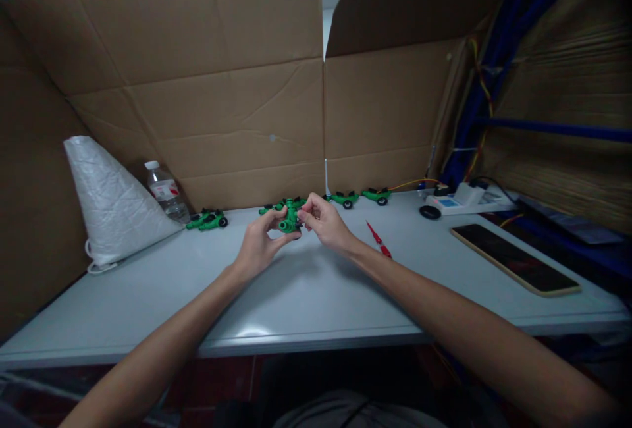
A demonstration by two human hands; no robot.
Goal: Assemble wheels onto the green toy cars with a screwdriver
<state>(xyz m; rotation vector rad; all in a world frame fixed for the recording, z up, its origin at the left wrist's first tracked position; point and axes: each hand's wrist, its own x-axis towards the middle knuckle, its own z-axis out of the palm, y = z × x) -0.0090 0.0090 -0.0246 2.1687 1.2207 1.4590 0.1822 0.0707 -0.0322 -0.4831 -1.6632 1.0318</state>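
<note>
Holding a green toy piece [289,222] just above the frame's centre-bottom, the head view's left hand [259,241] clamps it between parted thumb and fingers; the right hand's [326,222] fingertips meet at its right edge, perhaps pinching something too small to make out.

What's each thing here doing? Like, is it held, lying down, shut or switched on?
Left hand: gripping the green toy.
Right hand: touching the green toy; any small part in it is hidden.
Green toy: held up.
Bottle: cap on.
Red tool: lying down, not held.
Phone: lying flat, screen facing up and dark.
Power strip: on or off, can't tell.
</note>
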